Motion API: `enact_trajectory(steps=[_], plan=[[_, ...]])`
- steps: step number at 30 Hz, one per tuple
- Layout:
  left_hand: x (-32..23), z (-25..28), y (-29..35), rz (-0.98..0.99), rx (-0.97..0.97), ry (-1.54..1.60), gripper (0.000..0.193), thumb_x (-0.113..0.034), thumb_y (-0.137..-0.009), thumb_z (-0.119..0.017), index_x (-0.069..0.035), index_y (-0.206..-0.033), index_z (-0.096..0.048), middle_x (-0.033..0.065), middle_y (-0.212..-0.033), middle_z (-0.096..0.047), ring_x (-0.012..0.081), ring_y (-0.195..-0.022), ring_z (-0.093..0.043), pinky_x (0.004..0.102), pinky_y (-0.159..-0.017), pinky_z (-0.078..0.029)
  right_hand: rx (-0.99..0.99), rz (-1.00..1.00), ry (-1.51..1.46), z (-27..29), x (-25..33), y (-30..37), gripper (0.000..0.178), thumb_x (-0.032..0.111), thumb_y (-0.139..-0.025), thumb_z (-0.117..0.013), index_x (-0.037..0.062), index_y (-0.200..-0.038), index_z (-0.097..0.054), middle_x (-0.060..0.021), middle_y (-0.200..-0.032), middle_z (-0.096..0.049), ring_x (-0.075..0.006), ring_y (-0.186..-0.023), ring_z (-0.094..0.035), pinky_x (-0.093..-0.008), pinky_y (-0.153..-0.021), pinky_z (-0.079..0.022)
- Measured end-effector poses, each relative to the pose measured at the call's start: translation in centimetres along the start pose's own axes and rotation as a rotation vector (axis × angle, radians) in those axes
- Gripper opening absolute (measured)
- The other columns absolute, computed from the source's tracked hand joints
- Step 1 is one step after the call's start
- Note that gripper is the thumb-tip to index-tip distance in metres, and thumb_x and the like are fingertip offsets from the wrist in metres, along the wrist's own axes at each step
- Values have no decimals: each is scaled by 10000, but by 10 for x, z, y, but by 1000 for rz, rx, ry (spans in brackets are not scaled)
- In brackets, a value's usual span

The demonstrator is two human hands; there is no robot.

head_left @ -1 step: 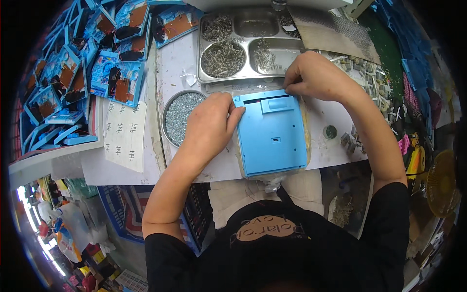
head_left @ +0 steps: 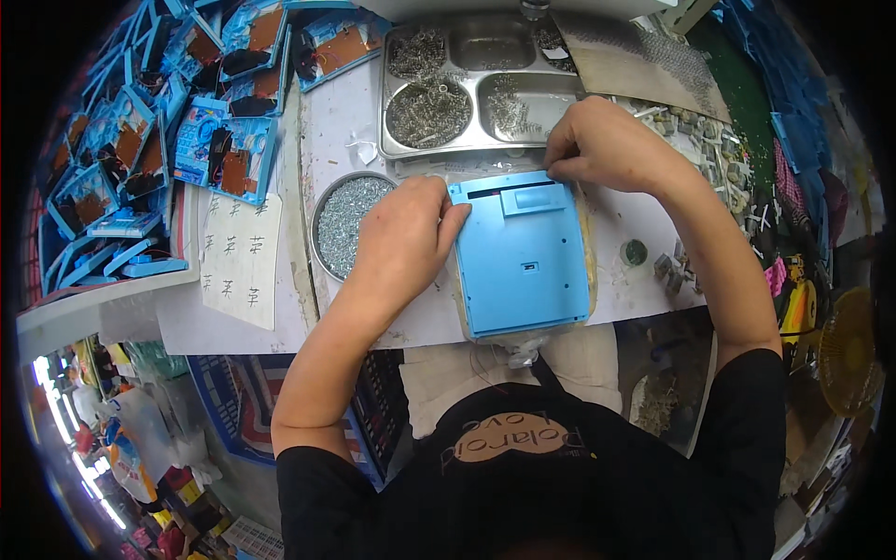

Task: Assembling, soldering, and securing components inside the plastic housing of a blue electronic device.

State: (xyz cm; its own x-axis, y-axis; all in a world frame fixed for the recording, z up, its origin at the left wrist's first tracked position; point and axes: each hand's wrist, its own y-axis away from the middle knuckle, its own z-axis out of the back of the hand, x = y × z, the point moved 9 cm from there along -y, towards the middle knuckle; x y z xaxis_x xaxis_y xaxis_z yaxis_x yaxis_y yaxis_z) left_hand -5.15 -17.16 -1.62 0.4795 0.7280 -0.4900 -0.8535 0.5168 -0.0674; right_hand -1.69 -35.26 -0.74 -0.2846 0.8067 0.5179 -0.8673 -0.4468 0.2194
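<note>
The left hand (head_left: 403, 233) lies flat against the flat blue plastic case (head_left: 523, 257) (on the tabletop (head_left: 625, 210)); the right hand (head_left: 602, 145) pinches its top edge

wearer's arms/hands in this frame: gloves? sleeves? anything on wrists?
No gloves: the left hand and right hand are both bare. Forearms are bare too, with short black sleeves ending near the upper arms. No watch, band or ring shows on either wrist or on the fingers in view. No cables or markers on the arms.
</note>
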Motion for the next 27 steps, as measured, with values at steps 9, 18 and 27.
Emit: enact_trajectory(steps=[9,18,27], plan=[[-1,0,-1,-44,-46,0,263,-216,-923,-693,-3,-838,-563,185,-791,-588,387,-721,-586,461,-665,-458,-38,30,-58,0,-6,3,141,82,-749,-754,-7,-857,-772,-173,-775,-729,-283,-709,-710,-354,-699,-548],[12,5,-2,58,-38,273,285,-219,-945,-662,16,-813,-568,157,-719,-539,305,-650,-539,410,-616,-419,-264,-82,-191,23,-20,41,165,117,-828,-729,-13,-929,-738,-123,-778,-720,-242,-691,-668,-331,-685,-527],[-2,-5,0,-98,-82,-49,279,-247,-938,-678,-10,-847,-562,172,-793,-593,378,-703,-576,467,-658,-461,-377,-220,-608,-20,-25,113,93,44,-850,-760,-23,-907,-729,-55,-860,-743,-98,-769,-672,-254,-711,-545]])
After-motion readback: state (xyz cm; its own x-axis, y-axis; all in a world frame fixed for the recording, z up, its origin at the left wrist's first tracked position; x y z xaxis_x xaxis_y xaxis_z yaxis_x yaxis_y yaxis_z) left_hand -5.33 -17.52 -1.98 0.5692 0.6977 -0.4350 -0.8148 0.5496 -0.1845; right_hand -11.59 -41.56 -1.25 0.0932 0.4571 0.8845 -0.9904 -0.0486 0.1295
